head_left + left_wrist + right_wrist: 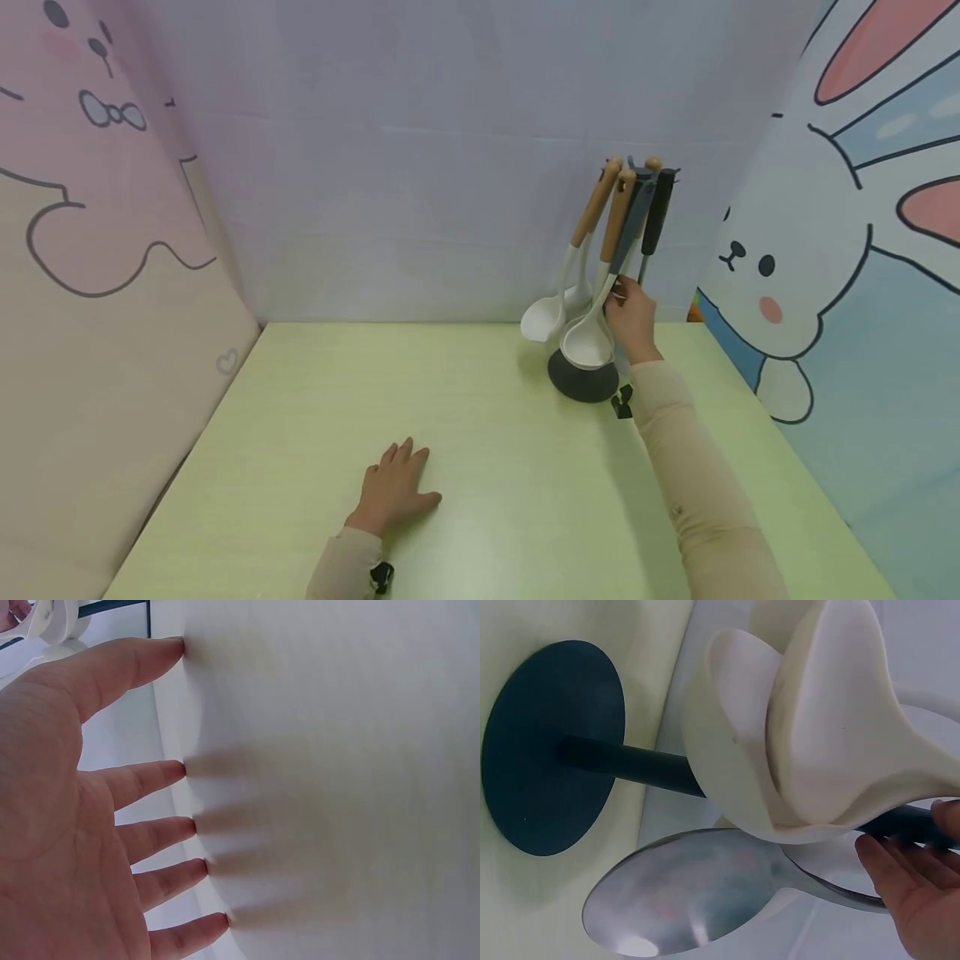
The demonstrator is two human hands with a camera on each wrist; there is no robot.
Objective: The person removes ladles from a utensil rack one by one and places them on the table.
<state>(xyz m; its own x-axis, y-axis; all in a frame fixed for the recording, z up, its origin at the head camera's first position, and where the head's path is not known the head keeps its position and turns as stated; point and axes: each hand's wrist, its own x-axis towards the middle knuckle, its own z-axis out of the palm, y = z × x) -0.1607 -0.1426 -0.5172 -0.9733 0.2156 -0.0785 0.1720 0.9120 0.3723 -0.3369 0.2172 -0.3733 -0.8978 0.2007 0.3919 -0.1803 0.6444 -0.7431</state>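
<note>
Head view: a utensil stand (pixel 583 388) hung with utensils (pixel 543 320) is at the far right of the tabletop (pixel 450 400), its dark round base appearing to rest there.
Right hand (pixel 632 321): fingers curled about the stand's dark post (pixel 660 771), just below the hanging handles (pixel 597 204).
Left hand (pixel 393 492): fingers spread apart, tips touching the tabletop, gripping nothing.
White ladle (pixel 588 346): hangs over the base; probably light, its bowl perhaps slightly soft.
Metal spoon (pixel 690 896): hangs near the right hand; likely stiff and slick.
Balance: probably top-heavy, the loose utensils prone to swing and knock; little looks fragile.
Best hold: the rigid post, between utensils, gripped firmly because smooth; the base offers a second, steadying hold.
</note>
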